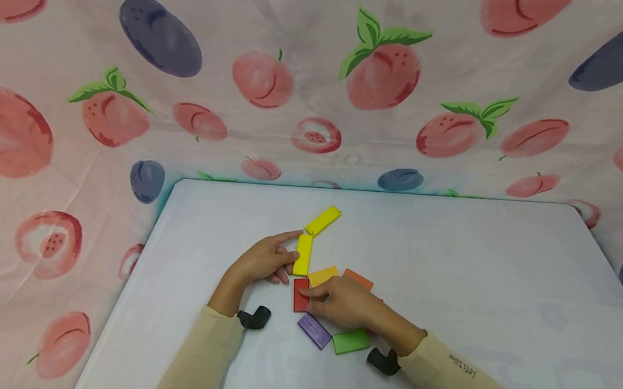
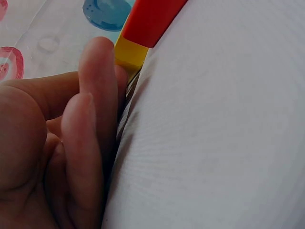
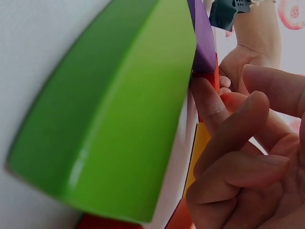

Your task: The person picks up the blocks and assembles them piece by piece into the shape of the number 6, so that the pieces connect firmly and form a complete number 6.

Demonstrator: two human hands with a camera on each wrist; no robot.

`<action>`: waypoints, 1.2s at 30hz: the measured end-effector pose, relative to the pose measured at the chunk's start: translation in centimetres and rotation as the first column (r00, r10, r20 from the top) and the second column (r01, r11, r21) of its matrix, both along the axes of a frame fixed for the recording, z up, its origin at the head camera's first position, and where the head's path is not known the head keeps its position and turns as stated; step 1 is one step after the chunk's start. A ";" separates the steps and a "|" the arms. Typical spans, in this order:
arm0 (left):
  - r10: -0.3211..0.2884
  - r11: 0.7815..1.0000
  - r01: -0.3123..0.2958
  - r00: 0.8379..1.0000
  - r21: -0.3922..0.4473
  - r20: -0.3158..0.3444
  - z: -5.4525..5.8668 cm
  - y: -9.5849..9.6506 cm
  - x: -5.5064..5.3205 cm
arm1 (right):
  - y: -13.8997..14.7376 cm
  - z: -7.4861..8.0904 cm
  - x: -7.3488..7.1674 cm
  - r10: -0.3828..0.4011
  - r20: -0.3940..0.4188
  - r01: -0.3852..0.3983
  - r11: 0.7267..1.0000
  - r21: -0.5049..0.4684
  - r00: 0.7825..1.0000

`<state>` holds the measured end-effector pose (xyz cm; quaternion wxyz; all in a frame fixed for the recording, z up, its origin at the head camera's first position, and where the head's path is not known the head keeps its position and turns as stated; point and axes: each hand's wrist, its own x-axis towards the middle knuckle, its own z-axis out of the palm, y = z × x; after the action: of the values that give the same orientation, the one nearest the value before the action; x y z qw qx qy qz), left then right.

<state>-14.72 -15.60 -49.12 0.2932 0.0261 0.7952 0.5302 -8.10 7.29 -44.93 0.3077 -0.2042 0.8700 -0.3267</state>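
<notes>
My left hand [image 1: 265, 257] touches the left side of an upright-lying yellow block [image 1: 302, 263], index finger extended along its far corner and thumb at its edge. A second yellow block [image 1: 323, 221] slants from its far end. Just below, my right hand [image 1: 344, 302] holds a red block [image 1: 298, 302] with one fingertip over its top and another at its right side; in the right wrist view the other fingers are curled. A purple block [image 1: 314, 331] and a green block [image 1: 351, 341] lie nearer. Beyond the right hand are an amber block [image 1: 323, 275] and an orange block [image 1: 360, 278].
The blocks curve in a ring on the white table [image 1: 475, 260], around and partly under my right hand. Another red block [image 3: 107, 223] is mostly hidden by my right wrist and the green block. A fruit-patterned cloth [image 1: 321, 50] hangs behind the table.
</notes>
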 end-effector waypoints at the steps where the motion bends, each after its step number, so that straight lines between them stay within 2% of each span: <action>1: 0.000 1.000 0.000 1.000 0.000 0.000 0.0 0.0 0.0 | 0.0 0.0 0.0 -0.004 0.003 0.004 1.000 -0.001 1.000; 12: -0.004 1.000 0.004 1.000 -0.001 0.005 0.0 0.0 -0.1 | 0.3 -0.3 0.1 0.018 -0.035 -0.019 0.999 -0.031 0.999; 25: -0.004 1.000 0.004 1.000 -0.004 0.003 0.1 0.0 -0.2 | 1.6 0.7 0.3 -0.037 -0.053 0.036 0.999 -0.031 0.998; 36: -0.015 1.000 0.015 1.000 0.001 0.016 0.2 -0.2 0.0 | 5.1 2.2 0.0 -0.177 0.006 0.177 0.980 -0.094 0.984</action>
<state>-14.74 -15.82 -48.97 0.3033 0.0280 0.7925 0.5284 -8.06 12.43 -42.74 0.2667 -0.1406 0.8687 -0.3930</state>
